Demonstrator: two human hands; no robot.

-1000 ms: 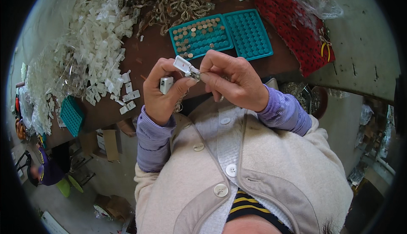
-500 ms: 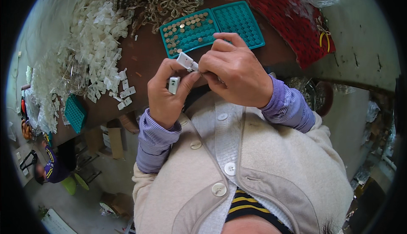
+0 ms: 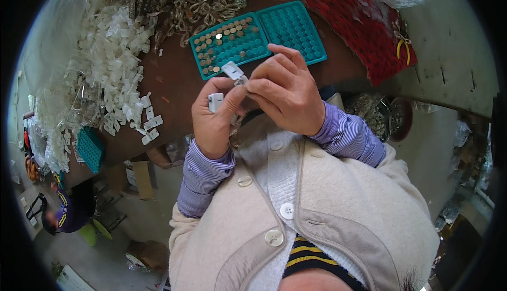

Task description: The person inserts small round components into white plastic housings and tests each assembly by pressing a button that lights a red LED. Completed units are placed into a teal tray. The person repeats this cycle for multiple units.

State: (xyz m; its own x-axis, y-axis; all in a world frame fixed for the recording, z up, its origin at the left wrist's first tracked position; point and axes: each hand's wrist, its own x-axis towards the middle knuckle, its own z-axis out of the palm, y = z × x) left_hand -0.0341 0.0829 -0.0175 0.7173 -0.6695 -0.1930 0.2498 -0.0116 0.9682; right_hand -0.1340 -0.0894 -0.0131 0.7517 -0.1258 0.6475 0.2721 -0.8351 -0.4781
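Between the thumb and forefinger of my left hand is a small white plastic housing, tilted, with a dark slot in its face. A second white housing is tucked in the same hand, below the first. My right hand is closed in a pinch at the lower end of the upper housing, against my left thumb; whatever its fingertips hold there is hidden. Just beyond my hands, a teal tray carries several rows of round button cells, with bare pockets among them.
A second teal tray adjoins the first. White plastic pieces heap up at left, beside tangled wire leads. Red cloth and yellow-handled pliers lie at right. Another person is at lower left.
My two hands stay together at the upper housing. The left hand has shifted slightly right and turned, showing another side of the second housing. My right hand has moved slightly left.
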